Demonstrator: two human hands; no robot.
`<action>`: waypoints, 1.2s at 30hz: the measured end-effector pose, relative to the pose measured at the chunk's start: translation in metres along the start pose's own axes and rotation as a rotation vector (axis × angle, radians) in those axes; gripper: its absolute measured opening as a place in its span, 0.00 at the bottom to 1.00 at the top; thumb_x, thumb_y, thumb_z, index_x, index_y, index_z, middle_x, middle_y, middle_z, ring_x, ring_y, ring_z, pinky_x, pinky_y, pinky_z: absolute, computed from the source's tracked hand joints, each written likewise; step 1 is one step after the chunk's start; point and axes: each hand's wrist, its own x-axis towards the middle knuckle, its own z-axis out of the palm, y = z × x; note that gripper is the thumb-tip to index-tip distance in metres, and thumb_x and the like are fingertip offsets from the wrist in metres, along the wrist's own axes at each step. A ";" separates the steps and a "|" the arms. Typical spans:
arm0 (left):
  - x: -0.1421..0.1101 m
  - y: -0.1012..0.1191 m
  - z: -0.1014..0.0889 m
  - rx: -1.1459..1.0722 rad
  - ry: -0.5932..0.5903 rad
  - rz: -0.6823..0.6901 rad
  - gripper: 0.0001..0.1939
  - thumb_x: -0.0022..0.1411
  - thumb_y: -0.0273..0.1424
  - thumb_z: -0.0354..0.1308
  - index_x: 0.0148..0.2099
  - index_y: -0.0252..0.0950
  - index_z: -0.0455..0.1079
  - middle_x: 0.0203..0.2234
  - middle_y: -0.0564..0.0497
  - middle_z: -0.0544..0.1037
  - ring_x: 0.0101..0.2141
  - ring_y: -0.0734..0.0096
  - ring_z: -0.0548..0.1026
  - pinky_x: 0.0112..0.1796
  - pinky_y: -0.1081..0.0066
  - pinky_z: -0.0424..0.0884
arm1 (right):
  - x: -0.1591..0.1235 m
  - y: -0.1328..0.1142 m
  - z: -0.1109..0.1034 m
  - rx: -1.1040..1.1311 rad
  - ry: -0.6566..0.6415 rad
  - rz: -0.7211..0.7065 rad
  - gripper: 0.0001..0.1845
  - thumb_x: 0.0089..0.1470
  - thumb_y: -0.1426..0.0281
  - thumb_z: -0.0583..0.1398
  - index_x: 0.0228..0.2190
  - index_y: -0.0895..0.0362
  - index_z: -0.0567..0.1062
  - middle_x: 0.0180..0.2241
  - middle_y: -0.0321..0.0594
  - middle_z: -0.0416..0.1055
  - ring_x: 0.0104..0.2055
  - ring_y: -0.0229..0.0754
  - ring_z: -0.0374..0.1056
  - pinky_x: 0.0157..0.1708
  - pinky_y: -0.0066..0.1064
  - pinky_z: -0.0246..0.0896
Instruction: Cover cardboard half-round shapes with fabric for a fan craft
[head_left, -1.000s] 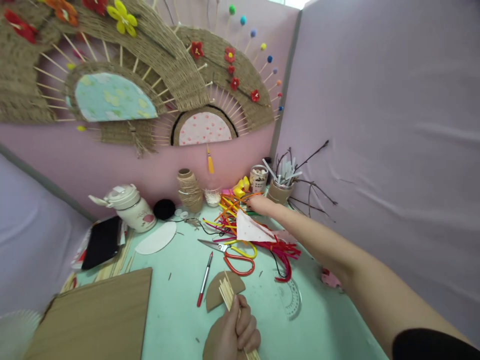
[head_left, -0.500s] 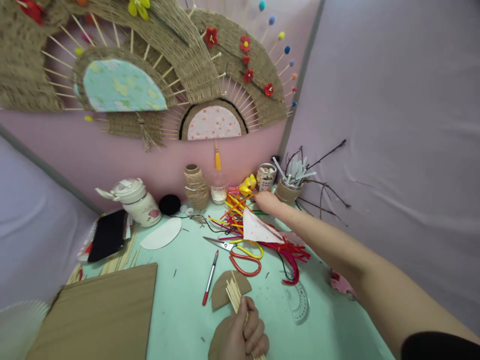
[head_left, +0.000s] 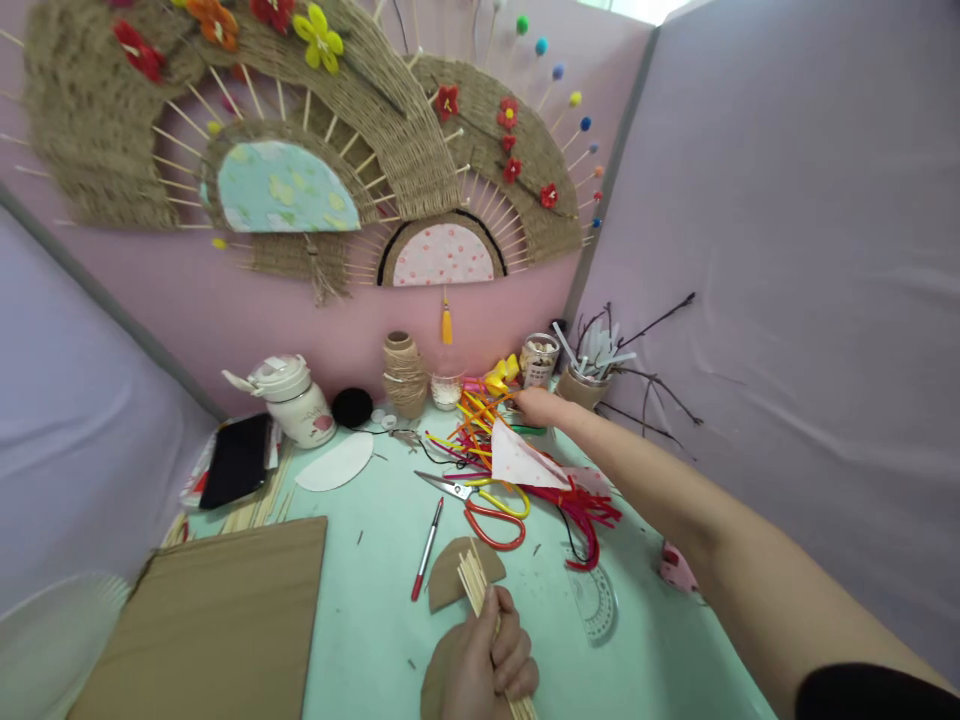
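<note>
My left hand [head_left: 487,660] is closed round a bundle of thin wooden sticks [head_left: 474,580], held near the front edge of the mint-green table [head_left: 360,620]. The sticks rise over two brown cardboard half-discs [head_left: 448,580]. My right hand [head_left: 541,408] reaches far across to the back of the table and rests at the pile of coloured pipe cleaners [head_left: 480,420], beside a small jar [head_left: 538,360]. Its fingers are hidden from here. A white paper triangle with red dots [head_left: 517,462] lies just below that hand.
Red and yellow scissors [head_left: 480,505], a red pen [head_left: 427,550] and a clear protractor [head_left: 594,600] lie mid-table. A cardboard sheet [head_left: 210,620] covers the front left. A white mug [head_left: 296,400], twine spool [head_left: 403,375] and cup of twigs [head_left: 589,375] line the back wall, under woven fans [head_left: 300,130].
The camera has shifted so the scene sits slightly further right and lower. Both hands keep the same places and hold.
</note>
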 end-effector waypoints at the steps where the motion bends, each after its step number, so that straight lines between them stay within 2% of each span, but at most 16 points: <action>1: -0.001 0.000 0.001 0.000 0.007 0.003 0.35 0.30 0.57 0.72 0.30 0.34 0.65 0.12 0.66 0.50 0.14 0.87 0.43 0.16 0.79 0.43 | -0.003 0.002 -0.004 0.039 0.025 0.005 0.18 0.61 0.63 0.59 0.50 0.58 0.71 0.51 0.45 0.69 0.48 0.46 0.70 0.46 0.43 0.69; 8: -0.001 -0.004 0.003 -0.055 0.035 0.047 0.34 0.32 0.52 0.74 0.31 0.33 0.65 0.13 0.66 0.50 0.15 0.88 0.43 0.16 0.80 0.44 | -0.037 0.018 -0.036 0.463 0.222 0.059 0.19 0.61 0.63 0.59 0.50 0.58 0.71 0.50 0.44 0.70 0.47 0.47 0.70 0.45 0.44 0.69; 11: -0.004 -0.002 0.002 -0.083 0.031 0.080 0.25 0.44 0.44 0.74 0.32 0.32 0.66 0.14 0.65 0.51 0.14 0.88 0.46 0.16 0.81 0.46 | -0.053 0.015 -0.046 0.687 0.157 0.024 0.16 0.62 0.63 0.59 0.48 0.59 0.71 0.45 0.43 0.72 0.42 0.42 0.71 0.40 0.38 0.71; 14: -0.009 0.005 0.004 -0.141 0.044 0.111 0.12 0.61 0.33 0.64 0.34 0.31 0.66 0.15 0.63 0.54 0.14 0.87 0.51 0.16 0.81 0.49 | -0.071 -0.005 -0.049 0.880 0.020 -0.046 0.11 0.62 0.65 0.59 0.37 0.61 0.73 0.33 0.37 0.72 0.30 0.35 0.69 0.30 0.29 0.68; 17: -0.013 0.014 0.007 -0.166 0.145 0.127 0.05 0.68 0.27 0.53 0.38 0.31 0.67 0.20 0.57 0.67 0.17 0.84 0.66 0.19 0.81 0.61 | -0.095 -0.041 -0.038 1.020 -0.118 -0.110 0.12 0.55 0.70 0.62 0.22 0.60 0.68 0.20 0.31 0.64 0.21 0.30 0.61 0.22 0.23 0.60; 19: -0.015 0.020 0.008 -0.149 0.197 0.154 0.04 0.68 0.26 0.52 0.42 0.32 0.67 0.31 0.49 0.76 0.28 0.75 0.77 0.29 0.76 0.73 | -0.114 -0.069 -0.023 1.086 -0.200 -0.148 0.13 0.50 0.72 0.62 0.19 0.58 0.66 0.17 0.29 0.62 0.19 0.30 0.59 0.20 0.22 0.57; 22: -0.015 0.023 0.007 -0.123 0.124 0.218 0.06 0.68 0.28 0.52 0.46 0.33 0.68 0.43 0.42 0.78 0.41 0.62 0.80 0.41 0.66 0.76 | -0.141 -0.108 0.005 1.140 -0.272 -0.175 0.08 0.45 0.72 0.62 0.20 0.57 0.67 0.16 0.29 0.64 0.18 0.30 0.59 0.19 0.22 0.55; 25: -0.012 0.021 0.003 -0.089 0.107 0.235 0.09 0.67 0.30 0.54 0.49 0.35 0.67 0.42 0.42 0.78 0.40 0.61 0.80 0.42 0.63 0.75 | -0.158 -0.135 0.028 1.142 -0.269 -0.155 0.06 0.42 0.72 0.63 0.21 0.58 0.70 0.15 0.29 0.66 0.18 0.31 0.61 0.19 0.22 0.55; 29: -0.010 0.015 -0.001 -0.094 0.113 0.218 0.12 0.64 0.28 0.58 0.50 0.36 0.67 0.41 0.43 0.79 0.39 0.62 0.80 0.46 0.61 0.73 | -0.169 -0.147 0.042 1.125 -0.179 -0.101 0.07 0.45 0.70 0.64 0.23 0.57 0.70 0.17 0.30 0.68 0.19 0.33 0.64 0.20 0.22 0.57; 32: -0.010 0.015 -0.002 -0.107 0.074 0.222 0.11 0.63 0.27 0.59 0.48 0.38 0.68 0.42 0.45 0.79 0.41 0.64 0.80 0.47 0.62 0.72 | -0.178 -0.144 0.040 1.107 -0.110 -0.090 0.07 0.49 0.68 0.62 0.25 0.57 0.72 0.19 0.32 0.70 0.20 0.33 0.65 0.21 0.23 0.58; 36: -0.012 0.017 -0.001 -0.119 0.031 0.246 0.10 0.61 0.27 0.60 0.46 0.38 0.69 0.38 0.48 0.78 0.38 0.66 0.79 0.45 0.61 0.73 | -0.194 -0.141 0.040 1.052 -0.070 -0.096 0.05 0.50 0.68 0.61 0.27 0.58 0.75 0.22 0.35 0.73 0.22 0.35 0.67 0.23 0.25 0.59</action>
